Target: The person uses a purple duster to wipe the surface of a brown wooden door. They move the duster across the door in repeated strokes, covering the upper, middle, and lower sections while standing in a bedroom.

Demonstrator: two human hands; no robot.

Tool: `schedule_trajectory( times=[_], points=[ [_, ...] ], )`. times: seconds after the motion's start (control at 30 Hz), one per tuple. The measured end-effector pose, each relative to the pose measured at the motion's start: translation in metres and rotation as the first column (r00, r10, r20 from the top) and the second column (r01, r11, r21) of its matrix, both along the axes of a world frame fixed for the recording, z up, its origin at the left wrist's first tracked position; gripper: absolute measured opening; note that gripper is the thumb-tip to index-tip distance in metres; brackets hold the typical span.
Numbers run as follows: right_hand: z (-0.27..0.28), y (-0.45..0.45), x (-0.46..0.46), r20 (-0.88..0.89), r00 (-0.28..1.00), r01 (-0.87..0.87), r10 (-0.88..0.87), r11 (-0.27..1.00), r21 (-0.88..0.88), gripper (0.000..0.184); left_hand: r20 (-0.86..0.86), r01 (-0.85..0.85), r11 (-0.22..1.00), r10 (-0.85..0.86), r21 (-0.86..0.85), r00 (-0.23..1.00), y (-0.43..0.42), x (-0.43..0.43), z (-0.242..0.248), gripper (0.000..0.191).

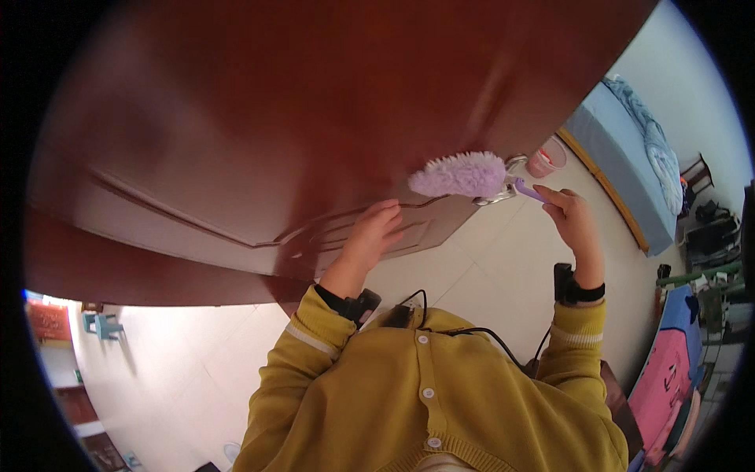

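In my right hand (569, 215) is the purple plastic handle (529, 189) of a duster. Its fluffy lilac-and-white head (460, 175) lies at the face of a dark reddish-brown panelled door (330, 118), beside the metal door handle (495, 196), which it partly hides. My left hand (377, 230) holds nothing, fingers apart, close to the door's moulding; whether it touches the surface I cannot tell. Both wrists wear black straps with small devices.
A pink wastebasket (547, 158) stands on the tiled floor (472, 265) beyond the door's edge. Further right are a bed with a blue sheet (631, 153) and a pink-and-blue cloth (660, 366). Small teal stools (106, 326) stand at far left. Black cables hang at my waist.
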State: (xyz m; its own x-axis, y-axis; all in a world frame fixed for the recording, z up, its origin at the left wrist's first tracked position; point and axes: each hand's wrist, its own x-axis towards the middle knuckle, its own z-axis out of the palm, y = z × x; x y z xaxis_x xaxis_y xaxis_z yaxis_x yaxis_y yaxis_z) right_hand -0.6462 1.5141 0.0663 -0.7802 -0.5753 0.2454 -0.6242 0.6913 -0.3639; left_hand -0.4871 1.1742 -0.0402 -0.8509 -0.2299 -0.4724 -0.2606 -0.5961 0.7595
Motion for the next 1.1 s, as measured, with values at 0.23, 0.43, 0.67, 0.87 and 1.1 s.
schedule_trajectory(
  times=[0.23,0.43,0.67,0.87,1.1],
  points=[
    [0.018,0.052,-0.004,-0.112,0.973,0.161,-0.201,0.943,-0.292,0.040,-0.056,0.086,0.991,-0.092,-0.106,0.994,0.016,-0.008,0.020,0.044],
    [-0.006,0.060,0.001,-0.124,0.956,0.258,-0.267,0.963,-0.083,0.042,-0.012,0.038,0.976,-0.041,-0.213,0.999,0.015,-0.009,0.024,0.043],
    [-0.051,0.004,0.013,-0.007,0.998,0.065,-0.064,0.997,0.038,0.038,0.024,-0.157,0.976,0.163,-0.154,0.986,-0.011,0.003,0.006,0.042],
    [-0.094,-0.070,0.032,0.046,0.992,-0.114,0.115,0.993,-0.018,0.036,0.101,-0.316,0.935,0.334,-0.162,0.937,-0.038,0.034,-0.012,0.041],
    [-0.118,-0.147,0.063,0.145,0.944,-0.294,0.295,0.955,-0.028,0.025,0.143,-0.494,0.855,0.514,-0.155,0.846,-0.062,0.074,-0.030,0.049]
  ],
)
